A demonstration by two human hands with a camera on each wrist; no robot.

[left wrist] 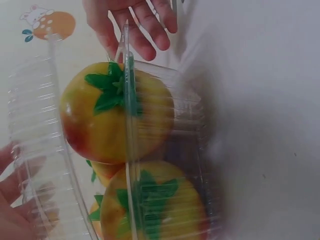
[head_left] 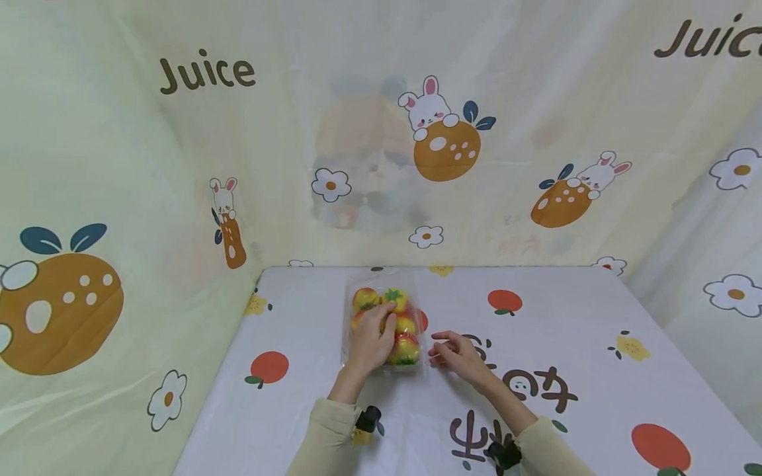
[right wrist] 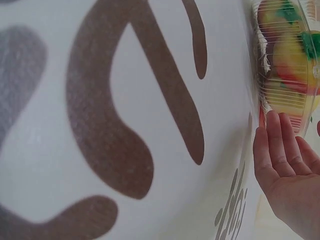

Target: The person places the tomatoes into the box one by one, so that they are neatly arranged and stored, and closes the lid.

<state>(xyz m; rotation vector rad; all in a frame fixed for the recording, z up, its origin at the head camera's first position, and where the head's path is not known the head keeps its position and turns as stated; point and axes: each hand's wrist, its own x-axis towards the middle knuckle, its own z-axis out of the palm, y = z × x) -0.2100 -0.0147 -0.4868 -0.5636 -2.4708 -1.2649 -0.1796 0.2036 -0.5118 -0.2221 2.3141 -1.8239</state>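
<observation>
A clear plastic clamshell box point(head_left: 395, 368) stands on the table and holds several yellow-and-red fruits point(head_left: 406, 348) with green leafy tops. My left hand point(head_left: 372, 337) rests on top of the box, fingers spread over its lid. In the left wrist view, the ribbed lid point(left wrist: 35, 95) lies between that hand and the fruits point(left wrist: 117, 125); whether it is fully closed I cannot tell. Just right of the box, my right hand point(head_left: 458, 357) holds nothing. Its fingers are loosely bent in the head view, and the right wrist view shows their tips close to the box's ribbed side point(right wrist: 285, 95).
A white cloth point(head_left: 315, 436) printed with fruits and dark lettering covers the table. Behind it and at both sides hang pale curtains point(head_left: 286, 132) with rabbit and flower prints. Each wrist carries a small black camera point(head_left: 369, 419).
</observation>
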